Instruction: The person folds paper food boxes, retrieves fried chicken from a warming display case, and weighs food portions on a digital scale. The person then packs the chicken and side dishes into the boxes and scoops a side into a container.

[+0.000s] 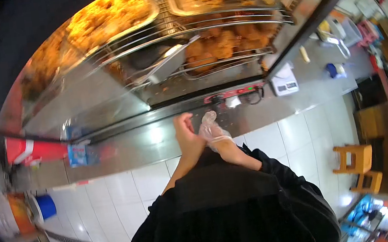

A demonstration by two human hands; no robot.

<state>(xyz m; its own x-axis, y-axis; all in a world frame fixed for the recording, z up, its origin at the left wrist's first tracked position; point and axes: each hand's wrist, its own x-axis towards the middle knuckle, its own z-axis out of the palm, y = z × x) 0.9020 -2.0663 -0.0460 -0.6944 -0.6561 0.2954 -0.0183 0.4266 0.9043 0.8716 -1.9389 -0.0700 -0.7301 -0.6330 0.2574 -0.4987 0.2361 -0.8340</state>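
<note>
Over the front edge of the steel counter (157, 138), my two hands are close together, almost touching at the wrists. My left hand (187, 134) is bare, its fingers curled and nothing visible between them. A clear plastic glove covers my right hand (212, 129); its fingers point up toward the display case and look drawn together, and whether they hold anything is hidden by the crinkled film. Just beyond the hands, a red power strip (237, 93) runs along the base of the case.
Fried food (113, 11) fills trays in the heated case, with a metal scoop (167, 63) on its rack. A white scale (284, 81) stands right. Red box (36, 150) and blue packet (77, 155) are left. Wooden stools (353, 159) stand on the floor, right.
</note>
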